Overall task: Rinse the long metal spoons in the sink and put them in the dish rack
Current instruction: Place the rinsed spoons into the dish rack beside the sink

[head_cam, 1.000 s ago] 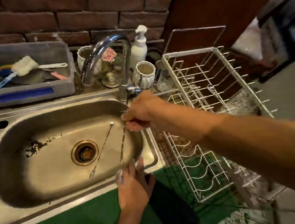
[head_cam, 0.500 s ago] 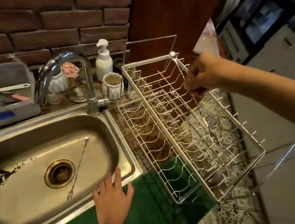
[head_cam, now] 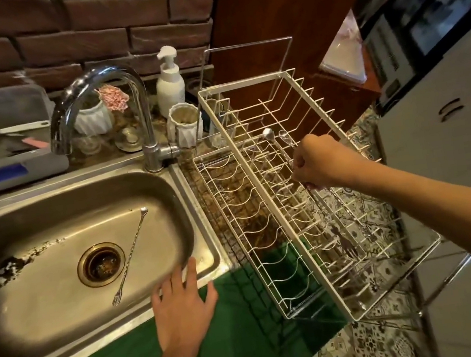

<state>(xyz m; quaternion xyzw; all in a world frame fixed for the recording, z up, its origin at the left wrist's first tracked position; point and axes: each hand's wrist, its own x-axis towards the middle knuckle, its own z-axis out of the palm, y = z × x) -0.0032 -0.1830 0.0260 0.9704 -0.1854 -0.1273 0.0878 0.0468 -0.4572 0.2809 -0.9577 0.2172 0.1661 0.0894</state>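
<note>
My right hand (head_cam: 321, 163) is curled round the twisted stems of two long metal spoons (head_cam: 279, 145), their bowls pointing up toward 11 o'clock while the lower ends reach down among the wires of the dish rack (head_cam: 306, 262). I judge these two to be nearly placed but not yet let go. My left hand (head_cam: 183, 312) lies flat with fingers spread on the front rim of the sink (head_cam: 200, 213) at about 6 o'clock, holding nothing.

One more long piece (head_cam: 130, 258) lies loose on the sink floor, just to the 3 o'clock side of the drain (head_cam: 101, 264), running from 1 o'clock down to 7 o'clock; its lower end looks forked. So the job seems partly done: that last piece is left to rinse and carry over.

At 12 o'clock the tap (head_cam: 103, 106) arches over the basin, with no water that I can see running. Behind it stand a soap pump bottle (head_cam: 170, 84), two white ribbed cups (head_cam: 184, 125) and a grey tub (head_cam: 5, 144) holding a scrub brush. The rack's upright prongs crowd the spoons, so they could snag as they go down.
</note>
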